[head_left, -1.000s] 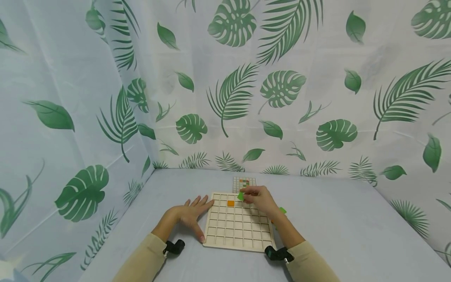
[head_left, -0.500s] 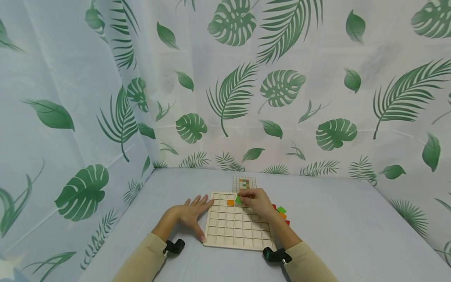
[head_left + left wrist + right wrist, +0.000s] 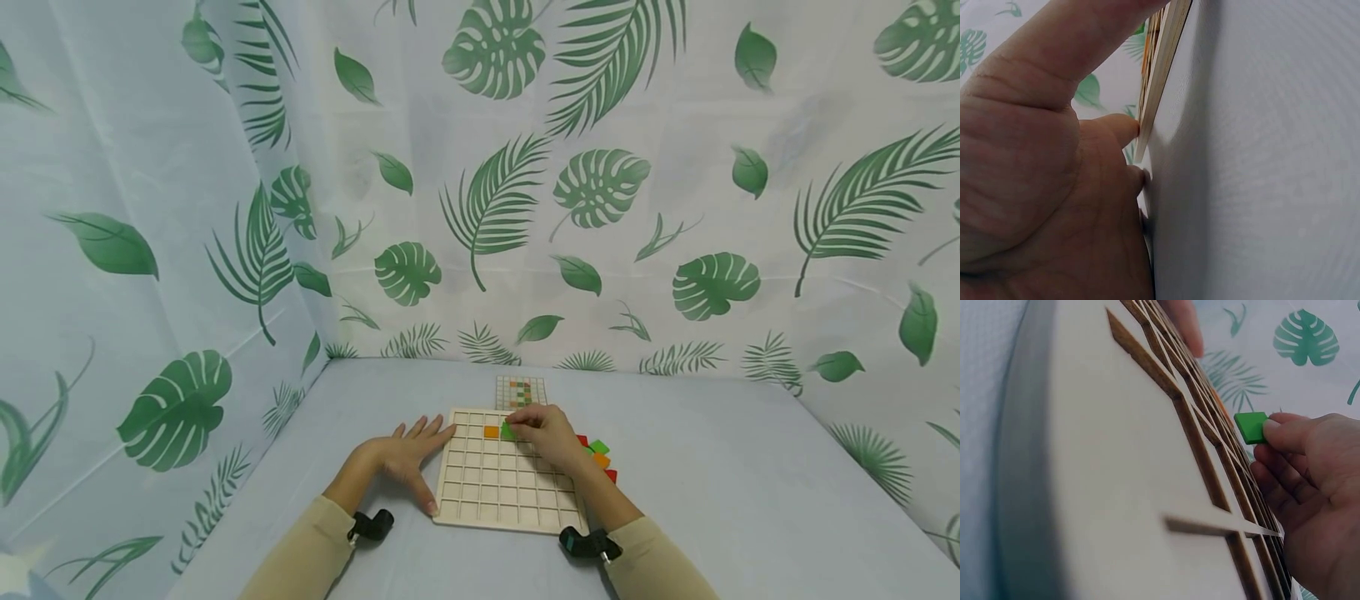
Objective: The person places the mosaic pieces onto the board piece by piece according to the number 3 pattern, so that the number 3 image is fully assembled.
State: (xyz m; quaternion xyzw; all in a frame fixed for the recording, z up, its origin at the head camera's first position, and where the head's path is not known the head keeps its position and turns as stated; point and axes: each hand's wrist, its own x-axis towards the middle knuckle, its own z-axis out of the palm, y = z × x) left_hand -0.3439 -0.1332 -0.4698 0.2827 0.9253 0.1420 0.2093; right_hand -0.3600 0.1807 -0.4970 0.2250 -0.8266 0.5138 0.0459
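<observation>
Between thumb and fingers my right hand (image 3: 549,433) pinches a green square tile (image 3: 1250,427). In the head view the tile is over a cell in the upper part of a wooden grid board (image 3: 489,492), just right of an orange tile (image 3: 491,432) lying in its cell. The right wrist view shows the green tile tilted, close to the board's surface. My left hand (image 3: 408,457) is spread at the board's left side, thumb at the near corner and a fingertip at the upper left edge. In the left wrist view the palm (image 3: 1035,181) is beside the board's edge (image 3: 1163,75).
Behind the board lies a small pattern card (image 3: 521,392) with a grid and coloured squares. Loose tiles, including a green one (image 3: 599,447), an orange one (image 3: 601,460) and red ones, lie right of the board, partly hidden by the right forearm. A leaf-print curtain (image 3: 637,292) stands behind.
My right hand has moved slightly left and down with the green tile, which came down toward the cell beside the orange tile. More loose tiles show beside the forearm. The left hand stays put.
</observation>
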